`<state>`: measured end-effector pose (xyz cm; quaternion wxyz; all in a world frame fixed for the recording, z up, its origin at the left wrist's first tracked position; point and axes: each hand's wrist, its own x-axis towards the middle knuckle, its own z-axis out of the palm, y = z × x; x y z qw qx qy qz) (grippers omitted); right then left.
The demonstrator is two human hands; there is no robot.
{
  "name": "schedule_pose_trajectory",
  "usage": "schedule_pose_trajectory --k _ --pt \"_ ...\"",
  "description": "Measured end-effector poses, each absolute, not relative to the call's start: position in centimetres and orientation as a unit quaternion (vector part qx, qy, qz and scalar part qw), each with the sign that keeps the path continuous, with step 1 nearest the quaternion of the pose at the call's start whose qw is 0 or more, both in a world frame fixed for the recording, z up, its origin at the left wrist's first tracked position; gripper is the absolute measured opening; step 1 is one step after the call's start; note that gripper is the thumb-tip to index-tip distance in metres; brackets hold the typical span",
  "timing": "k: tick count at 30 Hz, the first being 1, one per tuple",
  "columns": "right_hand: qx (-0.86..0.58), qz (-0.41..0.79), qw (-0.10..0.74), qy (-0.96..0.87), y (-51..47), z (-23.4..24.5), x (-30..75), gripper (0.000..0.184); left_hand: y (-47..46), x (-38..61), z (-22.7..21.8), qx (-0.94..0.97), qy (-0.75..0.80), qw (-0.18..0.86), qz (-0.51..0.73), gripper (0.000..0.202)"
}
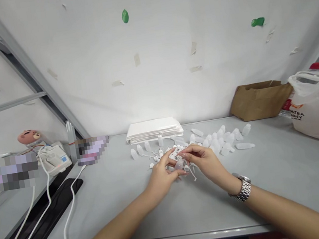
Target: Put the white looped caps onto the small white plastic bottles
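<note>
Both hands meet over a pile of small white plastic caps and thin stems (157,158) at the middle of the table. My left hand (162,175) curls its thumb and fingers around a small translucent bottle (179,165). From the other side my right hand (204,160), with a metal watch (244,187) at its wrist, pinches thumb and forefinger together just above that bottle. What sits in this pinch is too small to make out. Several translucent squeeze bottles (221,140) lie heaped behind and to the right, while a few others (147,146) stand at the left.
A stack of white sheets (154,130) lies against the wall. At the right are a brown paper bag (261,101) and a plastic carrier bag (318,114). White cables (73,195), a black tray-like panel (57,212) and a white box (55,158) occupy the left side.
</note>
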<state>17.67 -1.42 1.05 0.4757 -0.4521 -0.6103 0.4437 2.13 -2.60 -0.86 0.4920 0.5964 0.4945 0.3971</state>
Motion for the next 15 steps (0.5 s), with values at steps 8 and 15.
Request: schedule_pose_trajectory --k 8,15 --pt "-0.444 0.413 0.462 -0.648 -1.28 0.58 17.81 0.021 -2.79 2.18 -0.47 0.596 0.483 0.496 0.406 0.067" --pt "-0.427 0.442 0.446 -0.651 -1.59 0.52 17.74 0.016 -2.67 2.01 -0.58 0.598 0.481 0.493 0.41 0.06"
